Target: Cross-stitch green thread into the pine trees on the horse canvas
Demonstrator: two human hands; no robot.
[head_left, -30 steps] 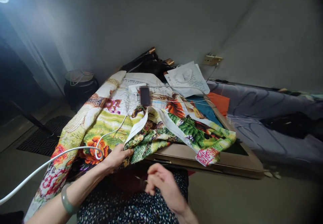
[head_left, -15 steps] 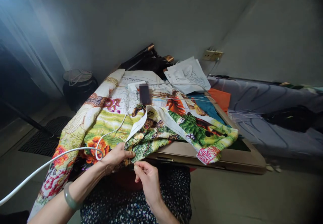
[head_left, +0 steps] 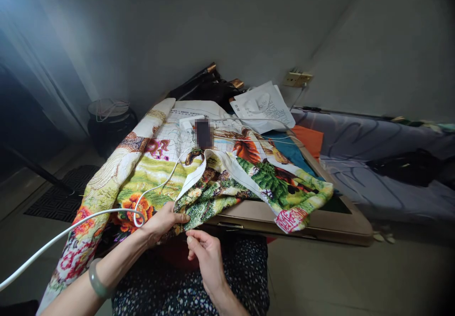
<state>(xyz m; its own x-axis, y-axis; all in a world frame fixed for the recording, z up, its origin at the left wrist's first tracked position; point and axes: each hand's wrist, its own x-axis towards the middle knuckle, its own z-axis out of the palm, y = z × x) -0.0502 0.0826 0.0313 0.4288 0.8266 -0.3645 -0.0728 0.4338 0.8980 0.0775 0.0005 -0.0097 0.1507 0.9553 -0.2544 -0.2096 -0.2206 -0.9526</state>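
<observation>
Two hands meet at the near edge of the flowery cloth (head_left: pixel 213 183). Left hand (head_left: pixel 163 222) pinches its fold; a white cable (head_left: pixel 88 218) loops just left. Right hand (head_left: pixel 206 256), just below, is curled, fingertips together. Papers (head_left: pixel 263 107) lie far behind on the bench (head_left: pixel 320 223).

Bunched floral embroidery cloth (head_left: pixel 213 188) — table edge

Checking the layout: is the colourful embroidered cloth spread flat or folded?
Folded in part: the colourful embroidered cloth doubles over near the left hand, white backing showing.
</observation>
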